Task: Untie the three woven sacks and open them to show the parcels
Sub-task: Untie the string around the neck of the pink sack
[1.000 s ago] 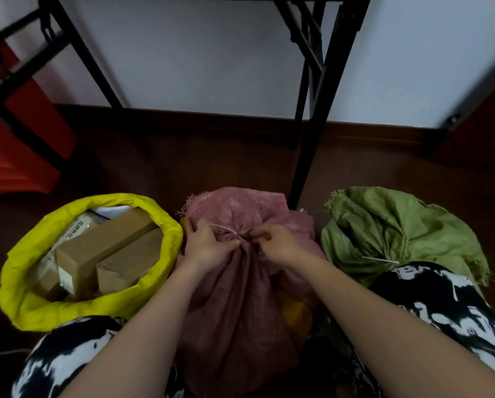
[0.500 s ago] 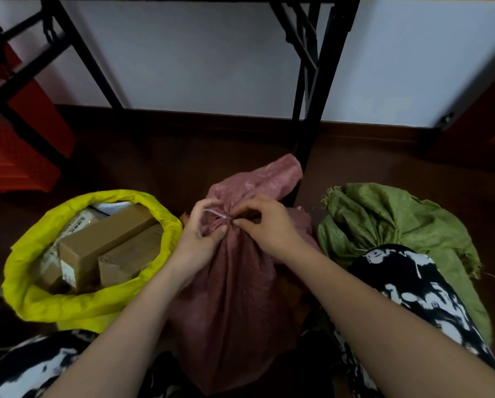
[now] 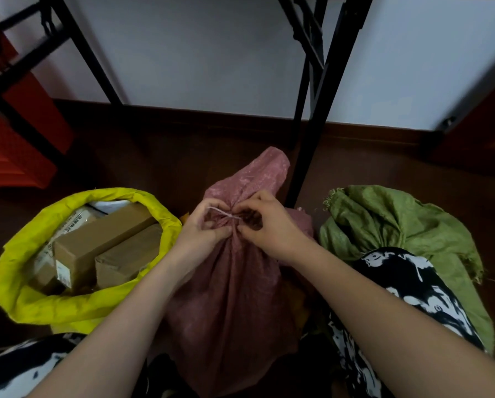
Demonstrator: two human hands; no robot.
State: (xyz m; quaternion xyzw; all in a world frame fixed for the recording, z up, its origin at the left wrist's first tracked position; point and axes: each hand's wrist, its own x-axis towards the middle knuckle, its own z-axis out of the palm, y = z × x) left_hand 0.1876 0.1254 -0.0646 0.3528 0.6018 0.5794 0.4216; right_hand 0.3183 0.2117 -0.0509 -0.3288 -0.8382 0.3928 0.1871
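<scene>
Three woven sacks stand on the floor in front of me. The yellow sack (image 3: 25, 300) on the left gapes open, with brown cardboard parcels (image 3: 102, 239) showing inside. The pink sack (image 3: 235, 297) in the middle is gathered at its neck and bound by a thin white tie (image 3: 222, 211). My left hand (image 3: 200, 239) pinches the neck just below the tie. My right hand (image 3: 269, 225) pinches the tie from the right. The green sack (image 3: 398, 222) on the right is bunched closed; its tie is hidden.
Black metal table legs (image 3: 315, 133) rise just behind the pink sack, against a white wall. A red crate (image 3: 13, 133) sits at the far left. My knees in black-and-white patterned cloth (image 3: 407, 288) flank the sacks on the dark wood floor.
The pink sack's top has been pulled upright from a slumped heap. Both hands have closed in on the neck and the white tie. The view has shifted slightly.
</scene>
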